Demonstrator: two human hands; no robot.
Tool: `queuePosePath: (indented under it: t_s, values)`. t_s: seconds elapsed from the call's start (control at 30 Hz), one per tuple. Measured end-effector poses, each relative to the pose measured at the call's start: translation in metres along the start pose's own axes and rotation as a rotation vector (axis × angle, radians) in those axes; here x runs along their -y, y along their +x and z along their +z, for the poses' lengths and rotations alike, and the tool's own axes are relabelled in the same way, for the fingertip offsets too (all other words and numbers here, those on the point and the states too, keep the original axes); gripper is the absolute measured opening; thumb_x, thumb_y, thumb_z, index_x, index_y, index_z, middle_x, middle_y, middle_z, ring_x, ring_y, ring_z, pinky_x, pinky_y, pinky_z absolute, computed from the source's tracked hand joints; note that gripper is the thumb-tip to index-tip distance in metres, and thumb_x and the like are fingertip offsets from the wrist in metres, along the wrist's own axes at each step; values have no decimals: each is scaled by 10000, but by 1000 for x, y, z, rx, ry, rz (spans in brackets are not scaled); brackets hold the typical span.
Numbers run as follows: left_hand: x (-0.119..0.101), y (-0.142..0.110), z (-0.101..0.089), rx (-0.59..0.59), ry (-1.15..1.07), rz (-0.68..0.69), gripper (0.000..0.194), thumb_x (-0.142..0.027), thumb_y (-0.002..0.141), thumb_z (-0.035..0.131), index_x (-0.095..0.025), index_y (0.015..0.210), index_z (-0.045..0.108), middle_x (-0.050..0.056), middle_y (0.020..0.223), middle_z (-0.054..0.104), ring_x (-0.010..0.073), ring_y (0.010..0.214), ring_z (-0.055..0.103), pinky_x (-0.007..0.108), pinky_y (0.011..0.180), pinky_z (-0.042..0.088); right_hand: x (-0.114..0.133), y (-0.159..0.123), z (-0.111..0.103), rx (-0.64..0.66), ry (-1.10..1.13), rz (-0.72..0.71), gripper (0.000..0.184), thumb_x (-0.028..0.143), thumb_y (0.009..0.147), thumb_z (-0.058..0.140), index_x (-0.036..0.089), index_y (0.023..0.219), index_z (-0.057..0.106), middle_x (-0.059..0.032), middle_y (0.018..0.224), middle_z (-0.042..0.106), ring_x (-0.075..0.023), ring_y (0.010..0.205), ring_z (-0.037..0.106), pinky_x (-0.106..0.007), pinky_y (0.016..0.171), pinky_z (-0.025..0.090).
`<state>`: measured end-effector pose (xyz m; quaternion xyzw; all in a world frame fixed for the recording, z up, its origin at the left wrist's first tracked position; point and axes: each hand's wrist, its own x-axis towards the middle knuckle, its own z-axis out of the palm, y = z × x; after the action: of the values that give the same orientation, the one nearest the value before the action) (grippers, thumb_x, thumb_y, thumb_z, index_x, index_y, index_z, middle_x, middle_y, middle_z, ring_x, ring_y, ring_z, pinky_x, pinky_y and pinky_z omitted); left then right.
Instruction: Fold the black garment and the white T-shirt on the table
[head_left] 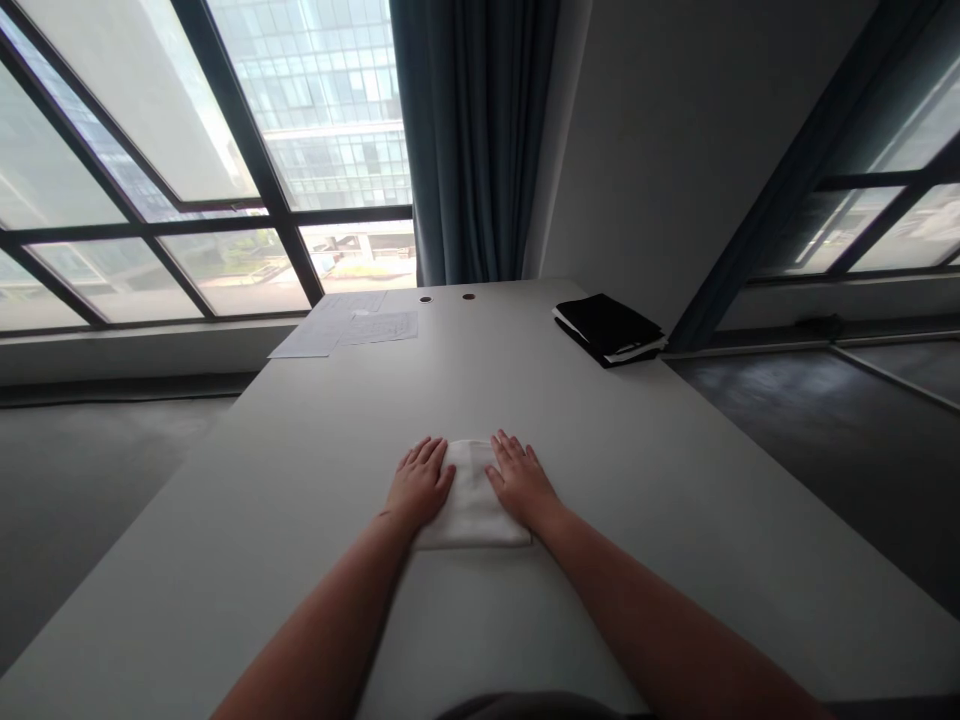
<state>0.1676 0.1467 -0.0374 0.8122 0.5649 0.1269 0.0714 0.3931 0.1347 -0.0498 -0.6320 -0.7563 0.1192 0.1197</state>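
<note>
A white folded cloth [474, 510] lies flat on the white table [480, 620] in front of me. My left hand [420, 485] rests flat over its left edge, fingers stretched out and pointing away from me. Over the right edge lies my right hand [521, 485], also flat, its fingers slightly spread. Both thumbs point inward on the cloth, with a strip of fabric showing between them. The cloth's near edge runs straight between my wrists. Parts of its two sides are hidden beneath my hands.
Sheets of paper [379, 327] lie at the table's far left. A black folder [611, 325] with white pages sits at the far right edge. Two small round dark spots [469, 296] are near the far end. Beyond stand a blue curtain [476, 140] and windows [337, 110].
</note>
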Motion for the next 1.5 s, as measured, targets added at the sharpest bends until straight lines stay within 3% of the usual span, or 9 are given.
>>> queuePosePath:
  t_s: [0.13, 0.3, 0.4, 0.53, 0.63, 0.77, 0.9, 1.07, 1.5]
  values:
    - [5, -4, -12, -23, 11, -54, 470, -417, 1040, 424, -235, 1449, 566, 81, 1498, 582, 262, 1409, 484, 422, 1183, 375, -29, 7, -9, -132, 107, 15, 572, 214, 980, 397, 95, 1531, 493, -177, 1585, 489, -264, 1483, 424, -457, 1247, 274]
    - [6, -15, -38, 46, 160, -180, 372, -430, 994, 459, -215, 1214, 668, 123, 1297, 671, 297, 1223, 603, 436, 1037, 457, -53, -10, -28, -404, 238, -49, 297, 199, 920, 506, 151, 1105, 734, -135, 1102, 740, -260, 1080, 652, -398, 1032, 481]
    - [10, -26, -59, 218, 210, -256, 344, -401, 957, 467, -198, 1143, 674, 150, 1237, 706, 305, 1162, 652, 420, 964, 486, -43, -32, -30, -289, 286, -180, 194, 278, 962, 570, 191, 1009, 737, -73, 954, 744, -225, 922, 661, -356, 910, 501]
    - [20, -34, -86, 497, 173, -286, 440, -531, 974, 407, -228, 1004, 724, 147, 1159, 761, 330, 1072, 705, 428, 873, 520, -20, -45, -25, -158, 233, -268, 208, 331, 929, 692, 190, 1071, 751, -76, 1032, 746, -237, 1001, 636, -365, 949, 469]
    - [21, -23, -95, 421, 225, -291, 470, -555, 983, 412, -227, 965, 748, 147, 1069, 783, 325, 1005, 724, 422, 848, 533, -10, -35, -20, -161, 198, -209, 258, 285, 900, 723, 180, 1135, 750, -90, 1081, 742, -247, 1045, 621, -364, 972, 455]
    - [4, 18, -78, 139, 115, 49, 357, -379, 1015, 438, -247, 1193, 717, 97, 1241, 744, 259, 1146, 679, 385, 1019, 493, -3, -11, -15, -156, 236, -121, 281, 225, 885, 723, 179, 1161, 751, -70, 1009, 762, -235, 979, 634, -340, 933, 457]
    - [-10, 53, -44, 212, -75, 319, 379, -267, 955, 537, -246, 1304, 682, 79, 1356, 686, 243, 1232, 634, 373, 1100, 458, -4, 0, -13, -156, 306, -145, 97, 169, 893, 690, 205, 932, 772, -44, 886, 755, -219, 923, 638, -331, 909, 454]
    - [0, 62, -29, 219, -210, 364, 224, -267, 930, 552, -226, 1019, 753, 66, 1076, 745, 214, 996, 684, 315, 933, 515, -6, -3, -17, -243, 405, -200, 78, 134, 903, 642, 193, 872, 683, -63, 944, 706, -219, 958, 605, -333, 906, 453]
    - [18, 63, -26, 207, -392, 209, 297, -389, 976, 498, -228, 992, 748, 7, 869, 762, 166, 775, 656, 270, 727, 482, 4, -9, -27, -211, 656, -140, 123, 275, 960, 522, 232, 927, 633, -8, 825, 693, -170, 757, 636, -262, 724, 456]
